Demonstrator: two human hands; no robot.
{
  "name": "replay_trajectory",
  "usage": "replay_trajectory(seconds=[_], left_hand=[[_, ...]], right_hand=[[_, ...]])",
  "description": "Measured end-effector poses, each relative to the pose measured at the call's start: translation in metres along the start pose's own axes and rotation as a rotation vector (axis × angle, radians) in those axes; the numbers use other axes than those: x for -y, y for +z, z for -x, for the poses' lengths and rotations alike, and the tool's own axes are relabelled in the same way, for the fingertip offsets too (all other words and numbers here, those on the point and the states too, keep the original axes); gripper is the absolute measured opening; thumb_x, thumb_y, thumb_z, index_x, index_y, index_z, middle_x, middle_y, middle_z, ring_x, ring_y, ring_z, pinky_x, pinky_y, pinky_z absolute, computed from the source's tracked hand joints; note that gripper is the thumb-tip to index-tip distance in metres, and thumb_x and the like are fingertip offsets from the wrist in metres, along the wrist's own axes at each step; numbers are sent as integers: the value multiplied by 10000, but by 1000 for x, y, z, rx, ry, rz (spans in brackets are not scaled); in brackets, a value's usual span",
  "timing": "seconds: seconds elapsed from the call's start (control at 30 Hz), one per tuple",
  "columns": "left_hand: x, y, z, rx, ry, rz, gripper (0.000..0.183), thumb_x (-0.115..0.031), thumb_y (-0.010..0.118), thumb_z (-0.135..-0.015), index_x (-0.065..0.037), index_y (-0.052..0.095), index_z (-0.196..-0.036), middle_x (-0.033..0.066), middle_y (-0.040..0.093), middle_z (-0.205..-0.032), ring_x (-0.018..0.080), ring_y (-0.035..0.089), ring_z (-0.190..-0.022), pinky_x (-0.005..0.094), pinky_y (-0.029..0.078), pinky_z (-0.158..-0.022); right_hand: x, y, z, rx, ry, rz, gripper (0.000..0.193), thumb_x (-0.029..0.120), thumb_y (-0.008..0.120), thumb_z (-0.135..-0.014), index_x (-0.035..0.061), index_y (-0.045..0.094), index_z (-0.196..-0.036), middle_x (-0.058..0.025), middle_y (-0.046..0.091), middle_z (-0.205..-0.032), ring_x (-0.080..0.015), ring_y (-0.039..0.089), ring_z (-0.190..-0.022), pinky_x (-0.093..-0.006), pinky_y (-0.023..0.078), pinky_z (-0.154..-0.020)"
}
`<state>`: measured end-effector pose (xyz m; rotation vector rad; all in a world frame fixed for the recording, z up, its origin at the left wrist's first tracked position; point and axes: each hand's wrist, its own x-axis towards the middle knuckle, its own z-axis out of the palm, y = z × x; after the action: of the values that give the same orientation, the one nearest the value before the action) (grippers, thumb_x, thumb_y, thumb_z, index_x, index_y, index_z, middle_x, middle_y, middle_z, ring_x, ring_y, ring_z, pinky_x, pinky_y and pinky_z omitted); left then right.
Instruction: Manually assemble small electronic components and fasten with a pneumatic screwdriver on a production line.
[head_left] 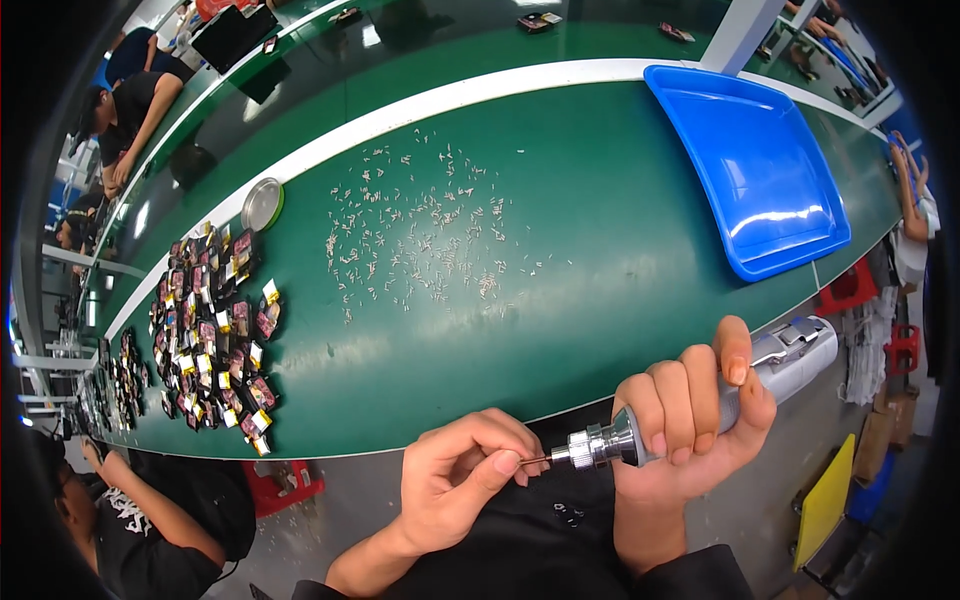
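Observation:
In my right hand [690, 420] is a silver power screwdriver [800, 355], lying nearly level in front of my body. Its fingers wrap round the barrel, and the thumb is up near the lever on its side. The ridged metal collar points left. My left hand [465, 485] pinches the thin dark bit [535, 459] at the collar's end between thumb and fingers. Whether a small part is also in that pinch cannot be made out. Both hands are just off the near edge of the green worktable [560, 330].
Many tiny pale pieces [440, 235] lie scattered mid-table. A heap of small black electronic assemblies [205, 340] covers the left side, near a round metal lid [263, 204]. A blue tray [840, 232] lies at the far right. Other people [150, 510] sit at left.

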<state>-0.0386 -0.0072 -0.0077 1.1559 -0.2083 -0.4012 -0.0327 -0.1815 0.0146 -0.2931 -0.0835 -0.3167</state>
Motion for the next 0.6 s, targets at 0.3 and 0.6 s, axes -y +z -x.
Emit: replay_trajectory(seconds=[0.3, 0.6], left_hand=[[3, -7, 5, 88, 0, 108, 153, -45, 521, -954, 84, 581, -896, 173, 601, -873, 203, 595, -790, 312, 508, -736], [1, 5, -4, 0, 383, -671, 47, 56, 613, -817, 54, 575, -788, 137, 606, -706, 236, 596, -631, 304, 485, -587]], right_hand=[[0, -1, 7, 10, -30, 33, 112, 167, 418, -947, 61, 433, -914, -6, 379, -505, -114, 387, -422, -287, 370, -477], [10, -8, 10, 144, -21, 156, 129, 202, 394, -926, 78, 428, -937, -22, 403, -531, -139, 412, -457, -309, 397, -511]])
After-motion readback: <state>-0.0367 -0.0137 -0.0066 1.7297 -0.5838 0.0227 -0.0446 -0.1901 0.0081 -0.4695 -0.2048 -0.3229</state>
